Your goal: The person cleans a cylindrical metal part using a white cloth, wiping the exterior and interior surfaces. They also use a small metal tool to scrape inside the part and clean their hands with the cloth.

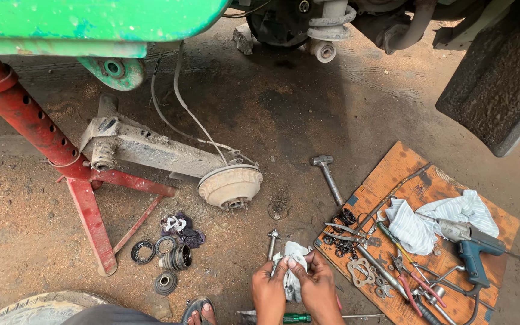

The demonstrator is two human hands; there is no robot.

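Note:
My left hand and my right hand meet low in the head view, both closed around a crumpled white rag. Whether a small part sits inside the rag is hidden. Just beyond the rag a short metal bolt-like tool lies on the dirt. A green-handled screwdriver lies under my wrists. To the right, a wooden board carries several spanners, pliers and rings.
A red jack stand holds up a green vehicle body. A dusty swing arm with a brake hub rests on the ground. Bearings and seals lie left. A hammer, a blue power drill, a striped cloth and a tyre sit right.

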